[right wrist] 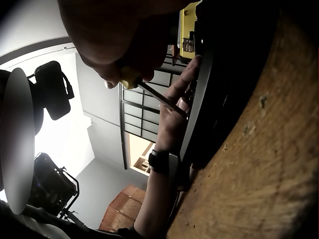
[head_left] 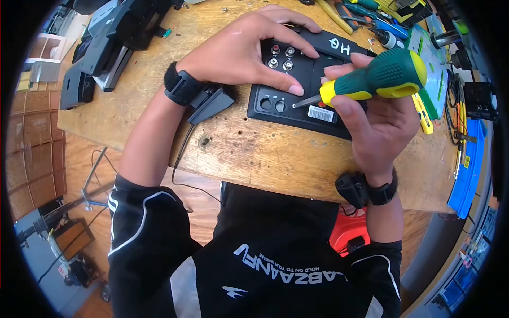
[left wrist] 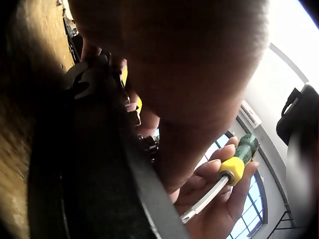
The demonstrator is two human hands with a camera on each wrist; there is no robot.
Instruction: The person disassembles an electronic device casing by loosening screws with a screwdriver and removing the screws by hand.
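A black panel with red and white round sockets, a barcode label and the letters HQ lies on the wooden workbench. My right hand grips a green and yellow screwdriver. The screwdriver's tip meets the panel's near edge beside two round holes, and its shaft leans in from the right. My left hand rests spread across the panel, thumb near the tip and other fingers over the far side. In the left wrist view the screwdriver shaft ends right at the panel's edge.
Black devices stand at the bench's back left. Pliers and other hand tools crowd the back right, by a green board. A blue tray sits at the right edge. A cable runs from the left wrist camera over the front edge.
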